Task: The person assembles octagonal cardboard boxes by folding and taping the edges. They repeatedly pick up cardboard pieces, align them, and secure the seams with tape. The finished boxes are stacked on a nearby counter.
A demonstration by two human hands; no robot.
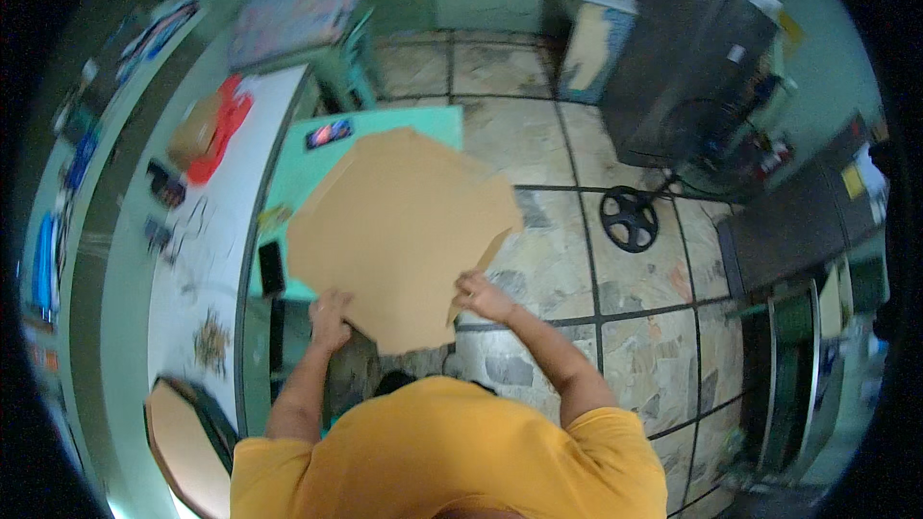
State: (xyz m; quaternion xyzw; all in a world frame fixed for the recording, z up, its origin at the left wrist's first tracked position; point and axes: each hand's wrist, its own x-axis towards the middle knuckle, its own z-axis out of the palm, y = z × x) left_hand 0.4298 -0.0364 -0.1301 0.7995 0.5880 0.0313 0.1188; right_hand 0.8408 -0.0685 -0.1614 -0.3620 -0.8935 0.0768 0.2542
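A large flat piece of brown cardboard, many-sided with notched edges, lies partly over a green table and sticks out past its right side. My left hand is closed on its near left edge, fingers on top. At its near right edge, my right hand grips the board beside a bent flap. Part of each hand's fingers is hidden. On the table, a phone with a lit screen lies beyond the board, and a black phone-like slab lies to its left.
Along the left runs a white counter with a red bag, a small brown box and a pile of small brown bits. A black-edged cardboard-faced panel leans nearby. Right stand a fan base and a dark refrigerator.
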